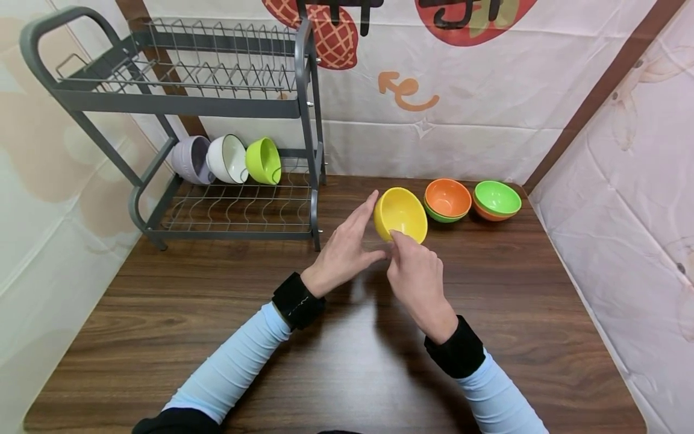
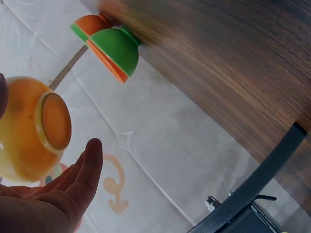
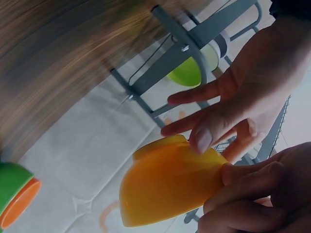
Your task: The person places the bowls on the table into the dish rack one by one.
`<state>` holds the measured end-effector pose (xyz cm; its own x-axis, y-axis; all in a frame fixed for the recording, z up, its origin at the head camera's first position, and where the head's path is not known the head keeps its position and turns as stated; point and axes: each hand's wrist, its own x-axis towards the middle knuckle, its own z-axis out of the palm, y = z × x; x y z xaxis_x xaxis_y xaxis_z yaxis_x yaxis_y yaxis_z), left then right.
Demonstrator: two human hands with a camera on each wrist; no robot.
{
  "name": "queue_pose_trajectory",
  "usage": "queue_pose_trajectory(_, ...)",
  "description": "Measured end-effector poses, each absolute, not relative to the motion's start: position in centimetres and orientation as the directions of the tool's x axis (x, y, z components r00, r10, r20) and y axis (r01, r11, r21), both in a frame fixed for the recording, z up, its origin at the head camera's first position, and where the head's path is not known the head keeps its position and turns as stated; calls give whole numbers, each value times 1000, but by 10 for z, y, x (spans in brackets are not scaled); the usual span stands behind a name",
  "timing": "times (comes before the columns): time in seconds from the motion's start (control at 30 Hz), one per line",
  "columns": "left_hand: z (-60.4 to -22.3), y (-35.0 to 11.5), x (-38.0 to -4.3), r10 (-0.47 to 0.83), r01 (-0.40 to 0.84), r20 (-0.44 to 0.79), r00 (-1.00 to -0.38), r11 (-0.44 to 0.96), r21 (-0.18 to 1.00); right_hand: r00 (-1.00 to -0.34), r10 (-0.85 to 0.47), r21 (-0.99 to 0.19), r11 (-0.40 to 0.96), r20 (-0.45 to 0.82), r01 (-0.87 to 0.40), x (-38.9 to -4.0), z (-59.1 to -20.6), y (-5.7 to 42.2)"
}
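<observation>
A yellow bowl (image 1: 401, 216) is held above the table, tilted, its open side up toward the head camera. My right hand (image 1: 418, 274) pinches its near rim between thumb and curled fingers; the right wrist view shows this grip at the bowl's (image 3: 170, 182) edge. At the bowl's left side is my left hand (image 1: 349, 247), fingers extended and thumb spread away from them. Seen from the left wrist, the bowl's round foot (image 2: 57, 121) faces the left hand (image 2: 58, 196), whose fingers reach up beside it.
A two-tier grey dish rack (image 1: 233, 235) stands at the back left. Lavender (image 1: 191, 160), white (image 1: 228, 159) and lime green (image 1: 264, 161) bowls lean on its lower tier. Right of the yellow bowl, two stacks hold orange (image 1: 448, 198) and green (image 1: 497, 198) bowls by the back wall.
</observation>
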<state>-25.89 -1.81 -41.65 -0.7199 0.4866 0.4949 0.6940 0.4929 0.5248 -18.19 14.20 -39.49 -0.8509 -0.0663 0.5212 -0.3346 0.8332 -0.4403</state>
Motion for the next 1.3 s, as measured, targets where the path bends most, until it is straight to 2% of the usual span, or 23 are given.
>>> queue_pose_trajectory(0.43,-413,-25,-258,411,702,572,-710,483,523,-861,-80,-524,764,503,-377,-182,-393,120)
queue_pose_trajectory(0.83,-409,-38,-254,383,710,608,-696,494,502,-842,-121,-507,751,525,-424,-184,-399,108)
queue_pose_trajectory(1.13,-398,-73,-250,370,710,645,-669,576,406,-822,-195,-499,712,535,-494,-192,-410,101)
queue_pose_trajectory(1.3,-389,-101,-246,306,689,679,-668,600,408,-841,-180,-521,713,509,-468,-203,-418,98)
